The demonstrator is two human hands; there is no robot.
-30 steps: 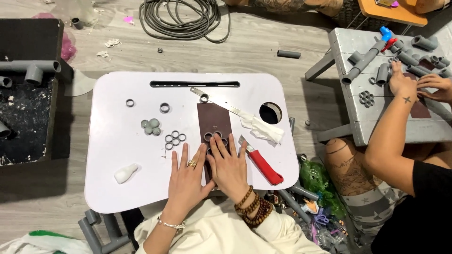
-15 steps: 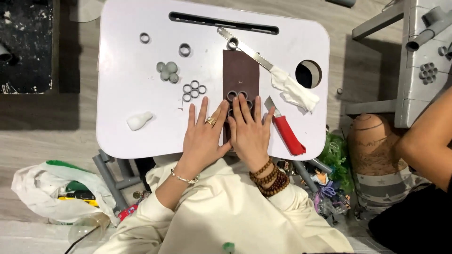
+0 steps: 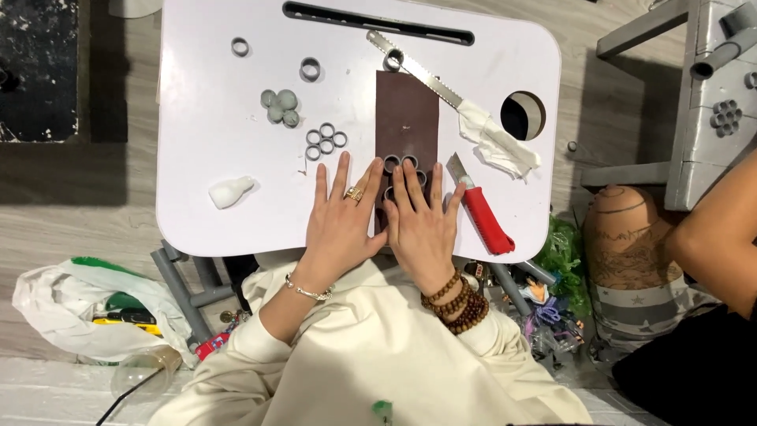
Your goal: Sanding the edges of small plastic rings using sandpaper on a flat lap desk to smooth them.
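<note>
While flat (both hands [image 3: 386, 221]), rings [image 3: 400, 164] beneath.

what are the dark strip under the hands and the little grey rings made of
Dark brown strip: probably sandpaper or a similar abrasive sheet; flat, matte, thin, no shine. Grey rings: likely slices of plastic pipe; even walls, dull grey. Both hands, left and right, press flat on it.

Just one head cam, looking straight down on the white table [image 3: 205, 150] from fairly close up.
</note>
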